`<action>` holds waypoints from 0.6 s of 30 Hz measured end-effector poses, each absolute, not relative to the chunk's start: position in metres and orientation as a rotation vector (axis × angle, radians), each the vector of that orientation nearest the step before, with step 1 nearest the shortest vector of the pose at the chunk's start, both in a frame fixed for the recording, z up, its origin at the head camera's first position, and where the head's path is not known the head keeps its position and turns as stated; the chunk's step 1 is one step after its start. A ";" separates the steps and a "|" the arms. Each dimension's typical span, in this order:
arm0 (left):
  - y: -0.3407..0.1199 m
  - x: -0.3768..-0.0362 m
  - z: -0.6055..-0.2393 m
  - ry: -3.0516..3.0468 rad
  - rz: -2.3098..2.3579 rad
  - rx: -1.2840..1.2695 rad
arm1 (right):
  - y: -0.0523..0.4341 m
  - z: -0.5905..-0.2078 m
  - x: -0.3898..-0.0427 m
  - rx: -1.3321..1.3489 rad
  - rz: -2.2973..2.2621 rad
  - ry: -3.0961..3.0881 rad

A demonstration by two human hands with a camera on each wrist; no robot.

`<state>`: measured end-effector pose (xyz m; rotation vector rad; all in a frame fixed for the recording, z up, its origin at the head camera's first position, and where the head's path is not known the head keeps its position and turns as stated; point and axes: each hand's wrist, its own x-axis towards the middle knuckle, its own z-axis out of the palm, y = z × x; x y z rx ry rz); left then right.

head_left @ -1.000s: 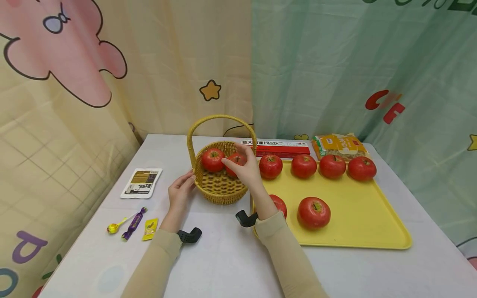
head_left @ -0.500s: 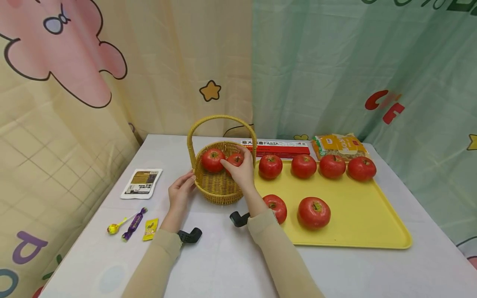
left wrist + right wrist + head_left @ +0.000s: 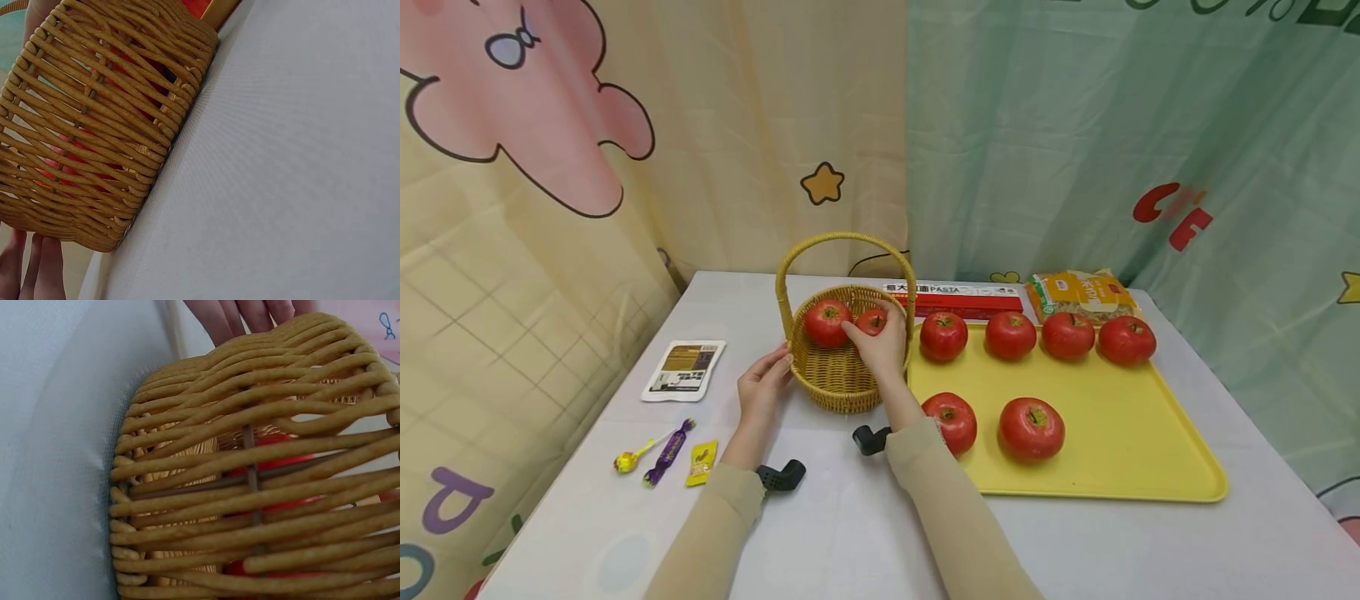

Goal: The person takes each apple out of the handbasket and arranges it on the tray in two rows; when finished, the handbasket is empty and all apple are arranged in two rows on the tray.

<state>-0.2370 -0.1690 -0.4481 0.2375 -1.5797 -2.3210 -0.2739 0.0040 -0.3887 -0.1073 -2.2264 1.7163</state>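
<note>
Woven from golden wicker, the round basket with an arched handle (image 3: 841, 379) stands on the white table (image 3: 850, 517), just left of the flat yellow plastic tray (image 3: 1120, 433). Two red apples lie inside it: the larger red apple (image 3: 826, 322) at the left, and the smaller red apple (image 3: 870, 321) beside it at the right. The right hand (image 3: 880, 346) reaches over the basket rim, and its fingers are curled round the smaller apple, thumb on the side near the other fruit. The left hand (image 3: 763, 387) rests against the outer wall of the basket with fingers straight and close together (the left wrist view shows only their tips (image 3: 37, 275) at the basket's edge).

The tray holds six more red apples: a row of four (image 3: 1033, 335) along its far edge and two (image 3: 992, 423) nearer the person. Behind the tray lie a long red and white pasta box (image 3: 958, 297) and an orange bag of pasta (image 3: 1078, 293). At the left of the table are a white flat packet (image 3: 683, 370) and three small wrapped sweets (image 3: 664, 454).
</note>
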 end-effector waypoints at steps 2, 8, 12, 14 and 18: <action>-0.170 -0.237 -0.448 -1.577 -2.320 0.243 | 0.003 -0.390 -0.275 -0.114 1.703 -2.258; -0.170 -0.237 -0.449 -1.596 -2.308 0.251 | 0.002 -0.390 -0.275 -0.132 1.702 -2.362; -0.170 -0.236 -0.449 -1.596 -2.309 0.270 | 0.001 -0.389 -0.273 -0.136 1.679 -2.410; -0.170 -0.236 -0.448 -1.596 -2.311 0.270 | 0.002 -0.387 -0.271 -0.148 1.674 -2.424; -0.170 -0.236 -0.448 -1.592 -2.312 0.260 | 0.004 -0.383 -0.269 -0.154 1.637 -2.489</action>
